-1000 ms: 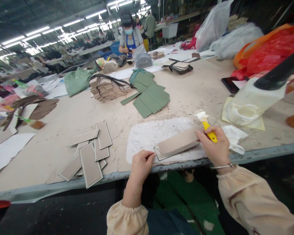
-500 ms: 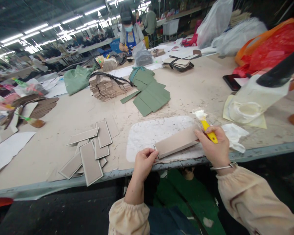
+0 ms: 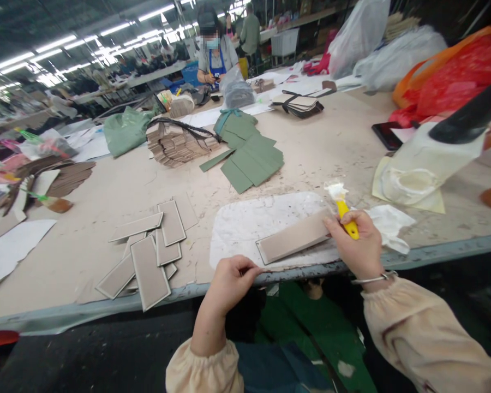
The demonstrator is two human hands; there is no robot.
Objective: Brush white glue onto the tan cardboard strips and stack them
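Note:
My right hand (image 3: 360,243) is closed around a yellow-handled brush (image 3: 347,220), whose head is caked with white paste. Its thumb and fingertips also hold the right end of a long beige panel (image 3: 294,237) with a thin dark edging. The panel lies at a slant over a white sheet (image 3: 233,226) by the table's front edge. My left hand (image 3: 235,281) is apart from the panel, just below its left end, thumb and forefinger pinched together. Whether anything is between them I cannot make out. Several edged beige panels (image 3: 149,273) lie in a loose heap to the left.
Green pieces (image 3: 253,164) and a tied beige stack (image 3: 180,144) lie farther back. At right stand a pale container (image 3: 429,169) coated in dried paste, a crumpled white cloth (image 3: 390,224), a phone (image 3: 387,136) and plastic bags (image 3: 454,82). A co-worker (image 3: 216,57) is across the table.
My left hand has let go of the panel's left end and moved down and left to the table edge. My right hand keeps the brush and panel, almost unmoved.

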